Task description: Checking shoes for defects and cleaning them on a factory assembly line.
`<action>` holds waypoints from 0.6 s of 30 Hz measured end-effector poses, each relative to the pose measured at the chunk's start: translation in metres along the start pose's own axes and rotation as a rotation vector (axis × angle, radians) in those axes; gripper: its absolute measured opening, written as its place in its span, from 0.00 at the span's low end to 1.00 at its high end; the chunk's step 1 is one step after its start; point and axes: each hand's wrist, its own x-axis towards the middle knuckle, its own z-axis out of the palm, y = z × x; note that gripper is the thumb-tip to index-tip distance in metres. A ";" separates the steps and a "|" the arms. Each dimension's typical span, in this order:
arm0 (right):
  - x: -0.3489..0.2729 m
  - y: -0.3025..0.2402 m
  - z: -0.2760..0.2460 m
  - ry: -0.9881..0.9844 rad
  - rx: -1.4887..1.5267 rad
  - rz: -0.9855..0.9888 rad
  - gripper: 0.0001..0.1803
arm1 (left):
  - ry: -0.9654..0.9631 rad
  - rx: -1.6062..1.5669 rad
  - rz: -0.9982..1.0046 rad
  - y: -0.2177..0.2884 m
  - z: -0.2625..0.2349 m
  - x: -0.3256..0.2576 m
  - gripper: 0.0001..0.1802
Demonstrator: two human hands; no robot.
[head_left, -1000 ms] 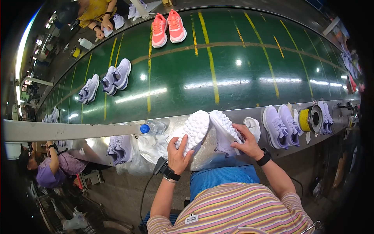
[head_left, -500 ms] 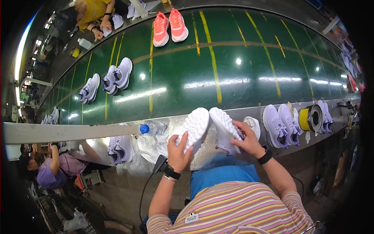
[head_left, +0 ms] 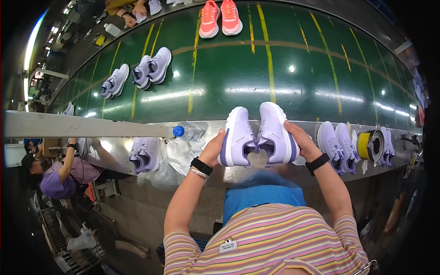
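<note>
A pair of lavender sneakers with white soles is held side by side in front of me, toes pointing away and openings facing me. My left hand (head_left: pixel 213 149) is wrapped round the outer heel side of the left sneaker (head_left: pixel 238 140). On the other side, my right hand (head_left: pixel 301 141) grips the outer side of the right sneaker (head_left: pixel 274 133), its thumb along the edge. The fingers of both hands are partly hidden behind the shoes. Beneath them is the metal ledge (head_left: pixel 213 129) beside the green belt.
Across the green belt (head_left: pixel 229 68) stand coral sneakers (head_left: pixel 209 20) and two lavender pairs (head_left: pixel 152 68). On the ledge are another lavender pair (head_left: pixel 337 144), a yellow-labelled round tin (head_left: pixel 369 145), a plastic bottle (head_left: pixel 191 130) and white wrapping (head_left: pixel 181 158). A pale bar (head_left: pixel 91 126) juts in from the left.
Both sneakers have turned over from soles showing to uppers showing, and my hands have shifted to their outer sides. The whole view has tilted, so the belt's shoes appear higher and further right.
</note>
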 end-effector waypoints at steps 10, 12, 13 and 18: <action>0.001 0.000 0.005 -0.114 0.346 0.018 0.28 | -0.038 -0.232 0.032 0.013 0.012 0.004 0.27; -0.001 0.001 0.012 -0.143 0.409 0.002 0.28 | -0.081 -0.291 0.050 0.015 0.016 0.002 0.27; -0.004 0.000 0.019 -0.127 0.474 -0.014 0.27 | -0.088 -0.348 0.059 0.015 0.018 0.002 0.26; 0.001 0.017 0.033 -0.003 0.715 -0.010 0.23 | -0.087 -0.465 0.020 0.020 0.029 -0.003 0.26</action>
